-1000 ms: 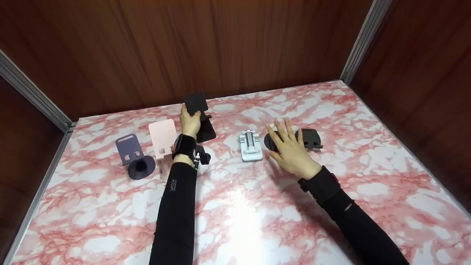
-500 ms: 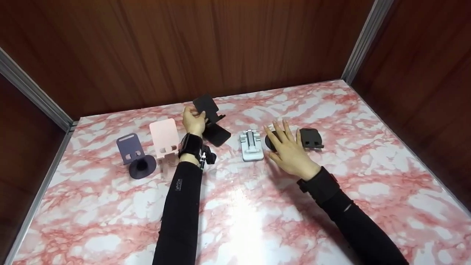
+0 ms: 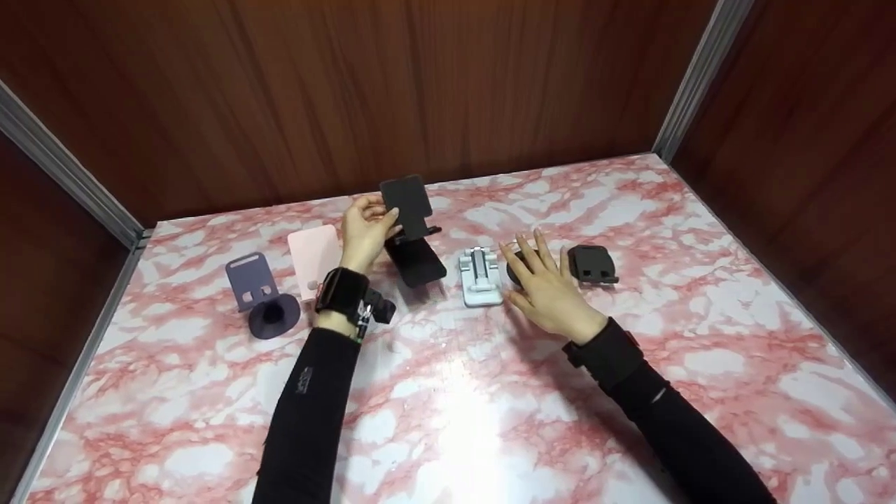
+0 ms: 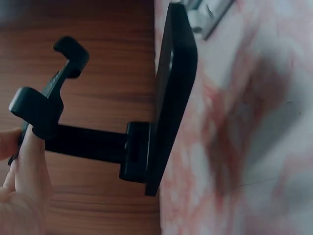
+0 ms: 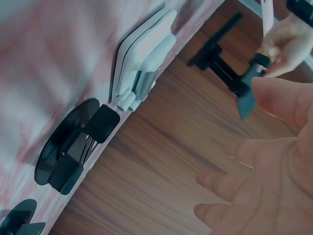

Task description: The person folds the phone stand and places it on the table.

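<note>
So the left hand (image 3: 365,234) has a black phone stand with a flat rectangular plate and rectangular base (image 3: 407,201) pinched by the left edge of its plate, thumb on the face, fingers behind. Compared with a second ago, that stand has shifted rightward along the desk's back edge and turned, away from the pale pink plastic stand (image 3: 313,253) and toward the folded white stand with a grey post (image 3: 481,283). Its base looks off the pink-and-white marbled desk (image 3: 560,434) and tilted, judging by the wrist views, so I'd call it mid-handling, not set down.

The right hand (image 3: 551,292) hasn't really moved: fingers spread, palm down, holding nothing. It seems to hover over a black round-based stand (image 5: 63,139), apart from it in the right wrist view.

Further out, a second black stand with two square holes (image 3: 593,260) sits nearer the desk's right edge, and a dark purple stand with a round base (image 3: 250,275) is out toward the left edge. Neither looks involved in the change, imo.
</note>
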The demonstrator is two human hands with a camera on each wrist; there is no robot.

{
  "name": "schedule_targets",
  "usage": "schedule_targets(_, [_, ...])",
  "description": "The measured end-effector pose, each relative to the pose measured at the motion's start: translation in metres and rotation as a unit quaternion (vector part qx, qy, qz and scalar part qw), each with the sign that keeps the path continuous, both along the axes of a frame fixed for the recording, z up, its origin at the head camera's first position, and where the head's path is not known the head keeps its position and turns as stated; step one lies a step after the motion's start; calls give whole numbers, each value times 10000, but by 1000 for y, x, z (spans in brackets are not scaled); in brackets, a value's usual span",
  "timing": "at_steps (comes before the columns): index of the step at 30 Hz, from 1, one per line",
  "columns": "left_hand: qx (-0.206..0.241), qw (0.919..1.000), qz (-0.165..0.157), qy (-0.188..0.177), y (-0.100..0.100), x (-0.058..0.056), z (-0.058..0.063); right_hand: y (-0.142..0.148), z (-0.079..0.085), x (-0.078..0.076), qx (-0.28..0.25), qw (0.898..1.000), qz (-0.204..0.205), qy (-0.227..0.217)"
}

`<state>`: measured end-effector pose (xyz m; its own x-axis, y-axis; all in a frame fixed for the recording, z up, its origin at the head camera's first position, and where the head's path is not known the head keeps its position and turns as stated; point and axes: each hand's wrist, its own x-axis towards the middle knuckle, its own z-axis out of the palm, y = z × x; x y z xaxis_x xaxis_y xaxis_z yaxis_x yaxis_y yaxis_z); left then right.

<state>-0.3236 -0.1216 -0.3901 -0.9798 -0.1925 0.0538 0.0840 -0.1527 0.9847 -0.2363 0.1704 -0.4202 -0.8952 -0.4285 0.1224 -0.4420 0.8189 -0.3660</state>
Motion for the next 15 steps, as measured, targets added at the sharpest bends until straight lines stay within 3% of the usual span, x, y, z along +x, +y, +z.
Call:
schedule_targets(8, [-462,9962,-676,305,2,31,20,-5,0,-1,-340,9991,197,-182])
schedule_targets(15, [-621,9892,-1197,566,14,52,30,-8,1,-3,-518,9972,407,-359])
